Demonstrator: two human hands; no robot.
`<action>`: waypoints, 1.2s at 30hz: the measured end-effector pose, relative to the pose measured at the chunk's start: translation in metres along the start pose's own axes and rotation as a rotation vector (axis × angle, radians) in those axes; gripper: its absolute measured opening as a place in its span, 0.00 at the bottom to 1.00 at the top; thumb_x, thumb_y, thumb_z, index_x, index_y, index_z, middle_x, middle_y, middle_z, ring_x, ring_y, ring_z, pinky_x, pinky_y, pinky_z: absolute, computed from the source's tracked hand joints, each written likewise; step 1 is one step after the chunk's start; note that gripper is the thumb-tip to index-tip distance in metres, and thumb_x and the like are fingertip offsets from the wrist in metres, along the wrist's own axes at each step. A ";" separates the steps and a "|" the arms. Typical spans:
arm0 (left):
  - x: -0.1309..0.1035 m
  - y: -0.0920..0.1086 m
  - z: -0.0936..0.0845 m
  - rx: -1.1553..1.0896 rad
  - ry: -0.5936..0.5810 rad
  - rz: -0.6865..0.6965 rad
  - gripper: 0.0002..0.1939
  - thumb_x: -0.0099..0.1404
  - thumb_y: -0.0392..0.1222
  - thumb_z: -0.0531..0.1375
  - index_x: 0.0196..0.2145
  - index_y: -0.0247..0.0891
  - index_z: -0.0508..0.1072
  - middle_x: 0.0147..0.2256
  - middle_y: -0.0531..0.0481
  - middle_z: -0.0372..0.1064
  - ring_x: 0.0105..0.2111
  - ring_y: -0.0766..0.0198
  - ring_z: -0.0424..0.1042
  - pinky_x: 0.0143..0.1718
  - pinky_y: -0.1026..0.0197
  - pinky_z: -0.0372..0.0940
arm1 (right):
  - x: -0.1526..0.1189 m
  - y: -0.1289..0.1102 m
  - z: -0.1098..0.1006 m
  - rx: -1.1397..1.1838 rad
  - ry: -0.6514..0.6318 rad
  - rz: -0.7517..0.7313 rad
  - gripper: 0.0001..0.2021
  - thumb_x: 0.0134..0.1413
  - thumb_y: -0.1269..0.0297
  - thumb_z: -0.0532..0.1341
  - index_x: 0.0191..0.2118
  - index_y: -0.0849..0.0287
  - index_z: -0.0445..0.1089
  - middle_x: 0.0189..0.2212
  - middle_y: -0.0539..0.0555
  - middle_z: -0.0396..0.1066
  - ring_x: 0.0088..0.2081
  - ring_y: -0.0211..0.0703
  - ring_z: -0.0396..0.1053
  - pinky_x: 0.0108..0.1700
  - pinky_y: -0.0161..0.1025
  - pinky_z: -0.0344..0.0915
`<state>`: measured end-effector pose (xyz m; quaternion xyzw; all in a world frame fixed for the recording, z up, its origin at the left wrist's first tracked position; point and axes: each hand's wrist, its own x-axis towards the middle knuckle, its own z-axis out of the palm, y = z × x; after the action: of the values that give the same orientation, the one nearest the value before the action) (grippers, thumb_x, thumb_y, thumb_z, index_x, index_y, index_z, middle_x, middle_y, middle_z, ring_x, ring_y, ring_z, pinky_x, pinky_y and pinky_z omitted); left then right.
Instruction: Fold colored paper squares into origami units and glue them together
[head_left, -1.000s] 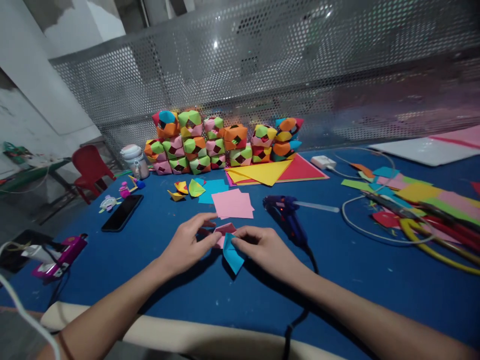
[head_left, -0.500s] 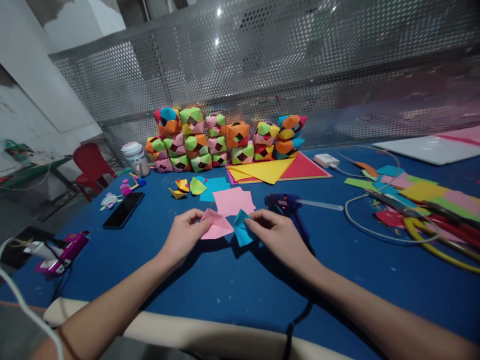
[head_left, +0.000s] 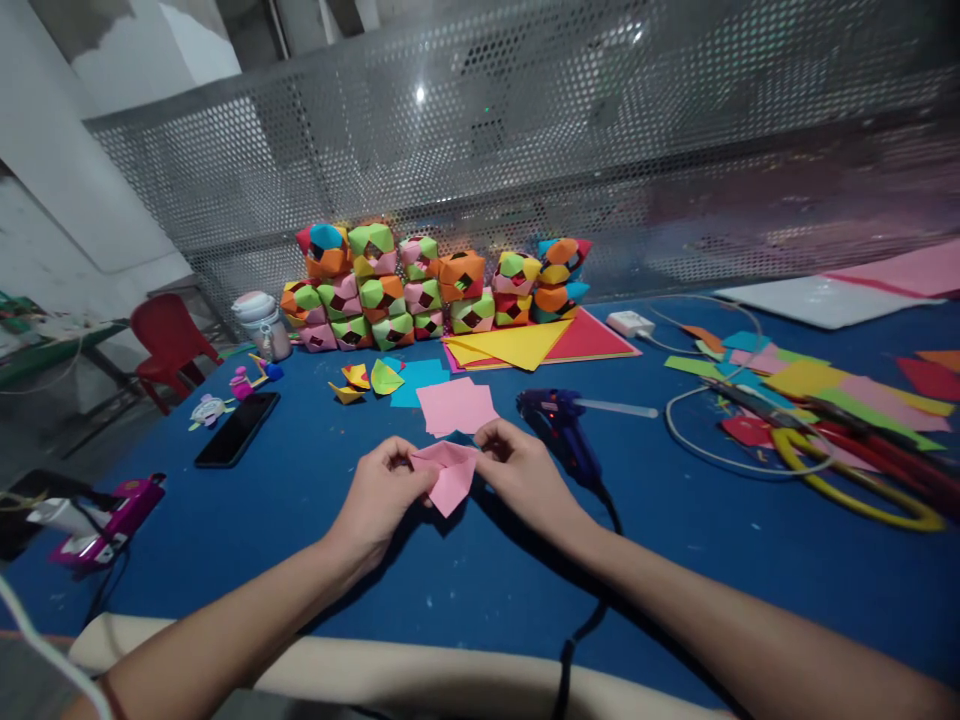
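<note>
The blue tabletop (head_left: 660,580) carries stacked paper balls (head_left: 382,298) at the back. Left hand (head_left: 381,490) and right hand (head_left: 525,472) pinch narrowly before them. A glue gun (head_left: 568,425) lies near the right; pink sheets (head_left: 457,405) lie beyond both. The left grips a pink fold (head_left: 450,482); the right, a blue fold (head_left: 459,438) mostly hidden behind it.

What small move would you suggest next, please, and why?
I'd probably line up the blue paper with the pink folded paper, since blue shows behind the pink's upper edge while the left hand pinches the pink and the right hand is at its right corner.
</note>
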<state>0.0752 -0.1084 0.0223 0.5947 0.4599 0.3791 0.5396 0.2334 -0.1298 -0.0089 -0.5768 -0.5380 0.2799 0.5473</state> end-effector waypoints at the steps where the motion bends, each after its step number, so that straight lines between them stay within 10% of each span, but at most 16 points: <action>1: 0.000 -0.001 0.001 0.015 -0.005 -0.011 0.06 0.49 0.35 0.59 0.24 0.36 0.63 0.18 0.57 0.61 0.20 0.70 0.61 0.22 0.68 0.55 | -0.001 0.000 0.001 0.022 -0.009 0.006 0.06 0.43 0.64 0.58 0.25 0.58 0.60 0.19 0.45 0.58 0.21 0.34 0.54 0.24 0.33 0.52; 12: 0.005 -0.011 0.004 0.101 0.112 0.032 0.07 0.49 0.36 0.60 0.24 0.36 0.63 0.22 0.57 0.62 0.24 0.70 0.61 0.25 0.69 0.54 | -0.006 -0.006 0.003 0.163 -0.116 0.103 0.10 0.45 0.59 0.60 0.26 0.59 0.62 0.20 0.45 0.59 0.21 0.32 0.53 0.21 0.31 0.49; 20: 0.010 -0.018 0.007 -0.129 -0.039 -0.005 0.09 0.49 0.33 0.58 0.32 0.35 0.71 0.27 0.52 0.70 0.28 0.68 0.67 0.31 0.67 0.60 | -0.007 -0.006 0.004 0.204 -0.200 0.104 0.09 0.49 0.59 0.59 0.28 0.60 0.63 0.22 0.47 0.62 0.23 0.34 0.58 0.25 0.32 0.55; 29: 0.007 -0.012 0.007 0.036 0.033 0.039 0.08 0.49 0.33 0.57 0.31 0.34 0.72 0.28 0.51 0.70 0.28 0.68 0.65 0.30 0.67 0.58 | -0.016 -0.009 0.000 -0.071 -0.099 -0.228 0.03 0.51 0.66 0.57 0.29 0.59 0.64 0.26 0.49 0.65 0.27 0.37 0.62 0.31 0.34 0.59; 36: 0.002 -0.004 0.010 0.093 -0.005 0.002 0.10 0.49 0.33 0.57 0.32 0.34 0.69 0.25 0.56 0.65 0.23 0.71 0.61 0.25 0.69 0.55 | -0.011 -0.007 -0.005 -0.095 -0.105 -0.160 0.05 0.50 0.67 0.55 0.26 0.59 0.65 0.21 0.48 0.64 0.24 0.35 0.60 0.27 0.33 0.57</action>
<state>0.0849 -0.1096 0.0165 0.6205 0.4750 0.3566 0.5121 0.2333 -0.1429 -0.0037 -0.5418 -0.6231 0.2393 0.5109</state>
